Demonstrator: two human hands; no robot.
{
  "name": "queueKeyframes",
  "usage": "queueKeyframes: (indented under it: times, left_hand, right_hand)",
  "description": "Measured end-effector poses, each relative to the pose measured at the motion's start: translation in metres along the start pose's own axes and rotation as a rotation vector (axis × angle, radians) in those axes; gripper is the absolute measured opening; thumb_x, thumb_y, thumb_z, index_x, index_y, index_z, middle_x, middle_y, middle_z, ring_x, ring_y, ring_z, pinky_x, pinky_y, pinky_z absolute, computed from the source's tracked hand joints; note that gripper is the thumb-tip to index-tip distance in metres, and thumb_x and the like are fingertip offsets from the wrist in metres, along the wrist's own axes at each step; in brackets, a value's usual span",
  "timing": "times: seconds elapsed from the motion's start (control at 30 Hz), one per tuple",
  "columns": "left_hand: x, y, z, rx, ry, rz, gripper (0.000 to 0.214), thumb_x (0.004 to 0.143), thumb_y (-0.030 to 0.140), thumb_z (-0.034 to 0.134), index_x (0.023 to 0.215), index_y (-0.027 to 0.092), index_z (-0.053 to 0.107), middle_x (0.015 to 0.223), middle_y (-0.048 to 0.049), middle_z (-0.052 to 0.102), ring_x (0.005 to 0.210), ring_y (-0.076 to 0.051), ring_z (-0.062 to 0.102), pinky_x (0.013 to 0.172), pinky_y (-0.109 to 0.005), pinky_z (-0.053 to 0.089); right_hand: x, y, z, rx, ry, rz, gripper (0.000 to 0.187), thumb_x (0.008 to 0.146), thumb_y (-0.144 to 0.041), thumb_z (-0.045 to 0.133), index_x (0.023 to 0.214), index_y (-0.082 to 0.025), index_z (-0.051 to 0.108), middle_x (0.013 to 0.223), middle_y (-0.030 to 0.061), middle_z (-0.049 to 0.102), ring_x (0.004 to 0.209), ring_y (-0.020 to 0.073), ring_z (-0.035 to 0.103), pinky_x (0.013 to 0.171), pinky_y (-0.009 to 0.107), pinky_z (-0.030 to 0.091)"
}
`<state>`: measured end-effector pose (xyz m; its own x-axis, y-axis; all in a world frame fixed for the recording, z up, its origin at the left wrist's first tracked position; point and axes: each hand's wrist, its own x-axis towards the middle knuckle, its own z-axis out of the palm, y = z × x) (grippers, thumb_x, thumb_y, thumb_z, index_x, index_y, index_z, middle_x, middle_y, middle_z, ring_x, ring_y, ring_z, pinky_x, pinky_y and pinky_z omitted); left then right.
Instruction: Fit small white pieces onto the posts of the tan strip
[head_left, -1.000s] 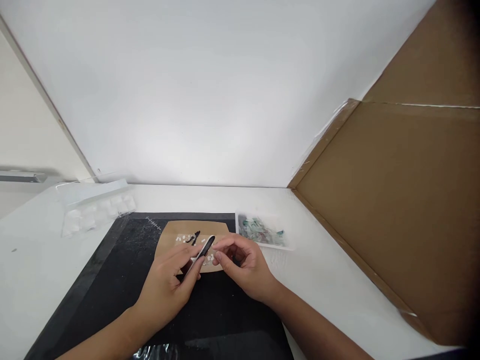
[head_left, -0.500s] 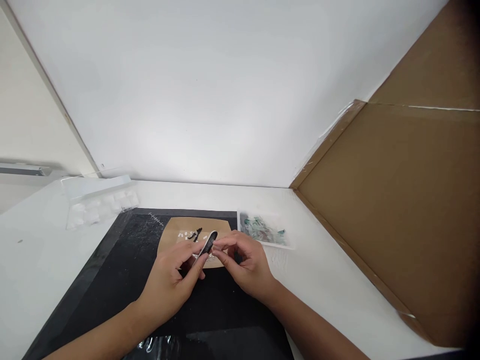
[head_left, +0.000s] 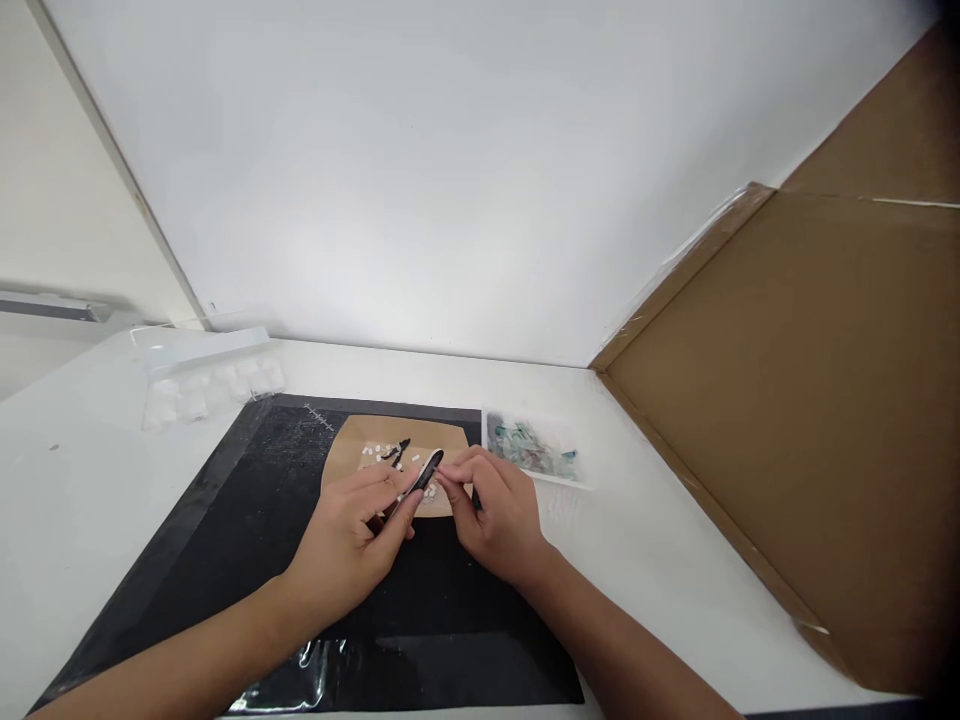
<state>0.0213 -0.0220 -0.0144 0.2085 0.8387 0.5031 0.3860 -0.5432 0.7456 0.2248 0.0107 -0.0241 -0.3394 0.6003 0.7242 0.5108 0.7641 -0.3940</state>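
Observation:
My left hand [head_left: 346, 545] is closed around a slim black tool [head_left: 424, 473], probably tweezers, whose tip points up and right. My right hand [head_left: 496, 512] is pinched at the tool's tip, fingers curled; what it pinches is too small to make out. Both hands hover over a tan card [head_left: 360, 452] lying on a black mat [head_left: 225, 520]. Several small white pieces [head_left: 373, 452] and a small black part [head_left: 399, 450] lie on the card.
A clear tray with green-tinted parts [head_left: 534, 450] sits right of the mat. A clear blister tray [head_left: 202, 375] stands at the back left. A large cardboard sheet [head_left: 787, 400] leans on the right. A white wall is close behind the table.
Both hands stayed together at the tool's tip and shifted slightly up and right in view as the camera tilted. The right fingers closed in tighter on the tip.

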Motion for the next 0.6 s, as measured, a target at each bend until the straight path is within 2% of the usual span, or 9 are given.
queueKeyframes:
  times: [0.13,0.23,0.3,0.4,0.53,0.6]
  left_hand:
    - [0.002,0.004,0.0,-0.024,-0.023,-0.016,0.022,0.102,0.022,0.06,0.109,0.017,0.08,0.077,-0.002,0.069,0.058,-0.009,0.066,0.052,-0.017,0.056]
    - [0.002,0.006,-0.001,-0.035,-0.044,-0.075,0.025,0.102,0.026,0.06,0.091,0.016,0.079,0.072,-0.0017,0.066,0.055,-0.009,0.064,0.048,-0.017,0.054]
    - [0.002,0.007,-0.002,-0.056,-0.062,-0.131,0.028,0.102,0.029,0.06,0.085,0.015,0.078,0.07,-0.0014,0.065,0.051,-0.009,0.062,0.045,-0.016,0.053]
    - [0.002,0.009,-0.004,-0.112,-0.106,-0.199,0.029,0.103,0.032,0.06,0.086,0.016,0.078,0.069,-0.0008,0.065,0.047,-0.008,0.059,0.043,-0.016,0.052]
    - [0.005,0.012,-0.006,-0.182,-0.129,-0.276,0.03,0.103,0.035,0.059,0.091,0.015,0.079,0.066,0.0003,0.063,0.044,-0.007,0.056,0.043,-0.017,0.05]
    - [0.006,0.013,-0.008,-0.202,-0.136,-0.316,0.029,0.102,0.035,0.06,0.096,0.016,0.08,0.064,0.0015,0.063,0.042,-0.007,0.055,0.042,-0.017,0.048]
  right_hand:
    - [0.003,-0.002,0.001,-0.198,-0.001,-0.043,0.015,0.1,-0.017,0.062,0.089,-0.023,0.055,0.08,0.0037,0.071,0.067,0.0172,0.059,0.064,0.033,0.036]
    - [0.006,0.0,0.002,-0.228,0.046,-0.02,0.017,0.101,-0.017,0.06,0.087,-0.023,0.052,0.08,0.0036,0.069,0.068,0.0174,0.059,0.065,0.033,0.035]
    - [0.007,0.001,0.002,-0.233,0.033,-0.047,0.019,0.101,-0.016,0.058,0.085,-0.023,0.05,0.079,0.0034,0.067,0.068,0.0176,0.058,0.065,0.033,0.033]
    - [0.006,-0.001,0.002,-0.243,-0.043,-0.13,0.024,0.101,-0.014,0.056,0.081,-0.024,0.047,0.073,0.0019,0.064,0.066,0.0178,0.056,0.065,0.034,0.03]
    - [0.009,-0.001,0.002,-0.31,0.024,-0.133,0.024,0.1,-0.013,0.057,0.082,-0.024,0.046,0.074,0.0016,0.066,0.065,0.0168,0.056,0.068,0.035,0.032]
    - [0.011,-0.001,0.002,-0.305,0.009,-0.147,0.024,0.1,-0.012,0.056,0.082,-0.024,0.046,0.076,0.0018,0.068,0.066,0.0166,0.057,0.068,0.036,0.032]
